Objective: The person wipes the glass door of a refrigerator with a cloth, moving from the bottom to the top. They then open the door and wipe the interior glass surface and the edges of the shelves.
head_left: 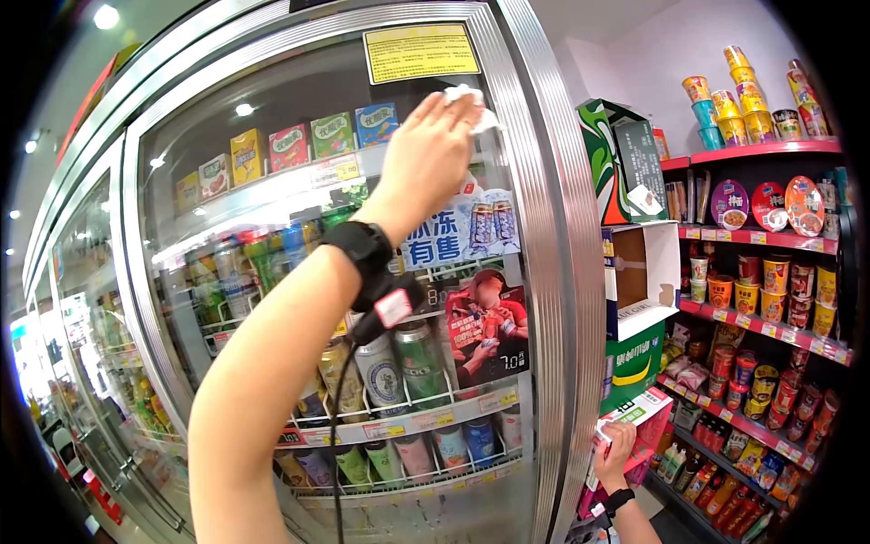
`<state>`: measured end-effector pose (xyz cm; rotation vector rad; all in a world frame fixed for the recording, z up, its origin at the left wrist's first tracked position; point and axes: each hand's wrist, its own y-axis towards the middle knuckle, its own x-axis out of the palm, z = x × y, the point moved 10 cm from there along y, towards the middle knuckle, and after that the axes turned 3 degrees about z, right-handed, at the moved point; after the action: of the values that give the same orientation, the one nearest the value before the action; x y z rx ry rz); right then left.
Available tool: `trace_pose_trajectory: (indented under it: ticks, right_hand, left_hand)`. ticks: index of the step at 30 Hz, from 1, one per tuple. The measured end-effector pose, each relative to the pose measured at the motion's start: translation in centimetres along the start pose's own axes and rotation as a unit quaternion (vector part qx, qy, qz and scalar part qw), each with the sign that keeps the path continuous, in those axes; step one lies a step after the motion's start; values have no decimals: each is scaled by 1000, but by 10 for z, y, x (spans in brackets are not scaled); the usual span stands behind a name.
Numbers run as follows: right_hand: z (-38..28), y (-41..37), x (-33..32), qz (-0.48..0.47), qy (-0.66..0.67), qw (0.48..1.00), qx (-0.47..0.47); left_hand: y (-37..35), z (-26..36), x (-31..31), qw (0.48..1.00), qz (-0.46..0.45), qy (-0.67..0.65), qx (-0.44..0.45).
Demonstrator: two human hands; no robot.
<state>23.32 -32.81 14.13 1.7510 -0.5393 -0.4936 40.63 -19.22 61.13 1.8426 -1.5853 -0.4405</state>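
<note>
My left hand (431, 152) is raised to the upper right of a fridge's glass door (299, 77). Under its fingers is a crumpled white cloth or tissue (487, 121), held against the pane just below a yellow notice (421, 54). A black wristband (355, 252) with a cable circles that wrist. Low on the right, my right hand (616, 451) has its fingers curled beside the fridge's metal frame (564, 299), at the stacked boxes. Something white shows at its fingertips, but I cannot tell what it is.
Behind the glass stand drink cartons (246, 156) and cans (419, 363). Posters (487, 326) cover part of the door. Cardboard boxes (632, 374) are stacked beside the frame. Farther right, red-edged shelves (757, 238) hold cup noodles and snacks. More glass doors (95, 263) run along the left.
</note>
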Motion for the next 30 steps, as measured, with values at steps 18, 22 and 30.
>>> trace_pose_trajectory:
  ticks: [18,22,30]
  right_hand:
    - [3,-2,0,-1,6,1000,12]
    - [2,-1,0,2,1,1000,10]
    - [3,-1,0,-4,9,1000,8]
  left_hand:
    - [-249,-302,-179,926,-118,231,-274]
    - [-244,-310,-178,923,-90,209,-310]
    - [-134,-198,-93,942,-110,248,-199]
